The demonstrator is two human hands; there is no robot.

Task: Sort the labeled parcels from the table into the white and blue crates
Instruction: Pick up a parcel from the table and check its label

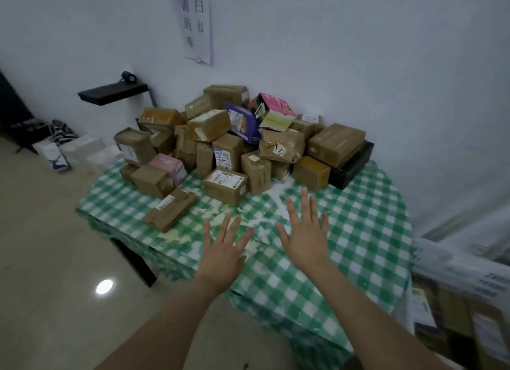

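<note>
A heap of several labeled parcels, mostly brown cardboard boxes [226, 186], is piled against the wall on a table with a green-and-white checked cloth [367, 231]. A flat brown box [171, 209] lies nearest the front left. Purple [244, 124], pink [274, 111] and black [352, 164] boxes sit among them. My left hand [223, 251] and my right hand [305, 235] hover over the cloth in front of the heap, fingers spread and straight, holding nothing. No crate shows clearly.
At the right edge a white container [463, 295] holds what look like several boxes, blurred. White boxes and a striped bag [62, 133] lie on the floor at the left. A black shelf [113, 92] juts from the wall. A paper notice [196, 24] hangs above.
</note>
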